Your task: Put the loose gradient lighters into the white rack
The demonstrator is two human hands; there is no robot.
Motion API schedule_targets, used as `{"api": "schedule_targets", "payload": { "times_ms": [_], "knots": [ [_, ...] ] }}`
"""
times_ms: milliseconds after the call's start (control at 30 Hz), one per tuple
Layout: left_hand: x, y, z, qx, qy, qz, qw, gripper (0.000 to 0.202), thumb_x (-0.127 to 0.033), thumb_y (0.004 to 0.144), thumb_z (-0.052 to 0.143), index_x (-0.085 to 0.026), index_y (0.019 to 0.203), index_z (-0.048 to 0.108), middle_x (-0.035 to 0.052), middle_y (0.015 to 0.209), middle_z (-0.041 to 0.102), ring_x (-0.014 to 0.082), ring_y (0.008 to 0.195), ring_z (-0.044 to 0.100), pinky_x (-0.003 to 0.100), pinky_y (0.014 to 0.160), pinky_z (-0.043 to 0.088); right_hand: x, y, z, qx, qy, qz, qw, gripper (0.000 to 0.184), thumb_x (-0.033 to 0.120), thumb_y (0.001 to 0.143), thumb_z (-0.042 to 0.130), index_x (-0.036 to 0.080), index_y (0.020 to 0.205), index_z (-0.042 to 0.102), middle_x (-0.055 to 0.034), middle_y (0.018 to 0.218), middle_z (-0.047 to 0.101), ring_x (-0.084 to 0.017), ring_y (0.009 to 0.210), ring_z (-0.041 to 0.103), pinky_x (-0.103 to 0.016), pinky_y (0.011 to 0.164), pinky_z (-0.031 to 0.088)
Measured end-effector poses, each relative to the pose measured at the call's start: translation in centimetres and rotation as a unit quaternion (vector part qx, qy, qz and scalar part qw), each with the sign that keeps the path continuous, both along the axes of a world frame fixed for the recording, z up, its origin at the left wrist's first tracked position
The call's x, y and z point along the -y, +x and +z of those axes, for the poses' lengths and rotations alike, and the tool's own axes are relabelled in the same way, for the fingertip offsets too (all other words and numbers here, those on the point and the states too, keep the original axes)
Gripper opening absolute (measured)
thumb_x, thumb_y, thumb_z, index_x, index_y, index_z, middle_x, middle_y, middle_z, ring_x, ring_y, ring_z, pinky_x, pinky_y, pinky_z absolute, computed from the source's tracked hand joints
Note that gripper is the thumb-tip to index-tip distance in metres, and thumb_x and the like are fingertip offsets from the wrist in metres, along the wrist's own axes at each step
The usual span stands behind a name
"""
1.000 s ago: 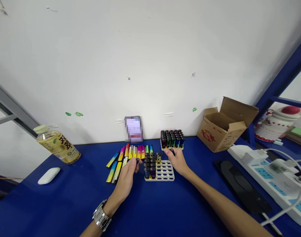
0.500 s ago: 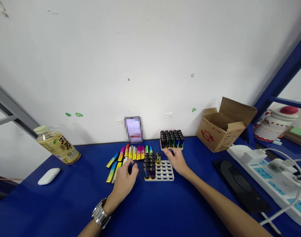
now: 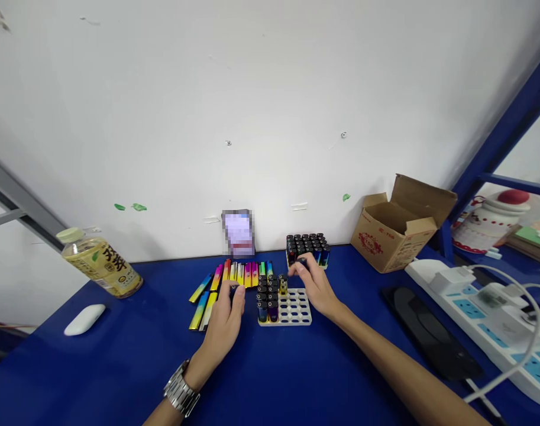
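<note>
My left hand (image 3: 225, 316) is closed around a dark, black-topped piece (image 3: 233, 289) that looks like a lighter, beside the loose shiny gradient-coloured cases (image 3: 199, 310). My right hand (image 3: 316, 287) pinches another black-topped lighter (image 3: 301, 261) above the back right corner of a white holed tray (image 3: 295, 323). In the tray's left columns stand several black-topped lighters (image 3: 273, 312); one piece with a yellowish, uncovered body (image 3: 283, 285) stands at the back beside them. Fingers hide most of both held pieces.
Behind my right hand stands a second, full group of black-topped lighters (image 3: 323, 254). A phone (image 3: 238, 234) leans on the wall. To the right are an open carton (image 3: 385, 242), a black phone (image 3: 429, 331) and a power strip (image 3: 487, 331); to the left, a bottle (image 3: 103, 263) and a white case (image 3: 84, 319).
My right hand has risen a little, lifting its black-topped lighter away from the tray. My left hand has tilted more upright and shifted slightly up and left, still holding its piece.
</note>
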State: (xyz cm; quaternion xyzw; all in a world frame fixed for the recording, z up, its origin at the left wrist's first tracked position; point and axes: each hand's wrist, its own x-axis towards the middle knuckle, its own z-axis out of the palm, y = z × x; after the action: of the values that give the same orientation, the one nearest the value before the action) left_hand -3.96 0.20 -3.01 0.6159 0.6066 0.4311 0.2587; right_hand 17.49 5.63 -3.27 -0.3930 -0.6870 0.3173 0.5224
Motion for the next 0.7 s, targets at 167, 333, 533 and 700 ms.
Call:
{"api": "schedule_targets", "payload": {
  "times_ms": [167, 333, 533, 700],
  "knots": [
    [0.02, 0.08, 0.28, 0.005, 0.023, -0.018, 1.0, 0.028, -0.046, 0.093, 0.033, -0.022, 0.083, 0.044, -0.0036, 0.064, 0.054, 0.0136, 0.058, 0.055, 0.027, 0.058, 0.042, 0.16, 0.41, 0.62, 0.022, 0.088, -0.005, 0.996, 0.02, 0.036, 0.083, 0.057, 0.018, 0.077, 0.064, -0.0022, 0.064, 0.054, -0.017, 0.063, 0.05, -0.03, 0.059, 0.041],
    [-0.02, -0.07, 0.23, -0.001, 0.019, -0.024, 1.0, 0.032, -0.047, 0.092, 0.035, -0.022, 0.075, 0.045, -0.0044, 0.058, 0.052, 0.0131, 0.054, 0.054, 0.027, 0.057, 0.041, 0.49, 0.17, 0.42, -0.027, 0.041, 0.013, 0.999, 0.023, 0.037, 0.078, 0.06, 0.017, 0.069, 0.068, 0.0016, 0.048, 0.049, -0.012, 0.043, 0.041, -0.026, 0.045, 0.034],
    [-0.19, -0.22, -0.17, 0.015, -0.003, -0.033, 0.999, 0.031, -0.048, 0.091, 0.036, -0.022, 0.077, 0.046, -0.0047, 0.06, 0.054, 0.0118, 0.051, 0.054, 0.025, 0.054, 0.041, 0.29, 0.03, 0.48, -0.084, -0.009, 0.003, 0.996, 0.021, 0.033, 0.076, 0.061, 0.016, 0.082, 0.072, 0.0048, 0.04, 0.047, -0.01, 0.032, 0.04, -0.024, 0.036, 0.031],
    [-0.15, -0.15, -0.01, 0.024, -0.007, -0.041, 0.999, 0.032, -0.049, 0.09, 0.039, -0.022, 0.074, 0.046, -0.0043, 0.059, 0.054, 0.0123, 0.05, 0.054, 0.025, 0.051, 0.041, 0.06, 0.22, 0.78, -0.058, -0.091, 0.057, 0.992, 0.024, 0.04, 0.068, 0.072, 0.018, 0.067, 0.062, 0.0067, 0.034, 0.046, -0.014, 0.027, 0.05, -0.023, 0.03, 0.031]
  ]
}}
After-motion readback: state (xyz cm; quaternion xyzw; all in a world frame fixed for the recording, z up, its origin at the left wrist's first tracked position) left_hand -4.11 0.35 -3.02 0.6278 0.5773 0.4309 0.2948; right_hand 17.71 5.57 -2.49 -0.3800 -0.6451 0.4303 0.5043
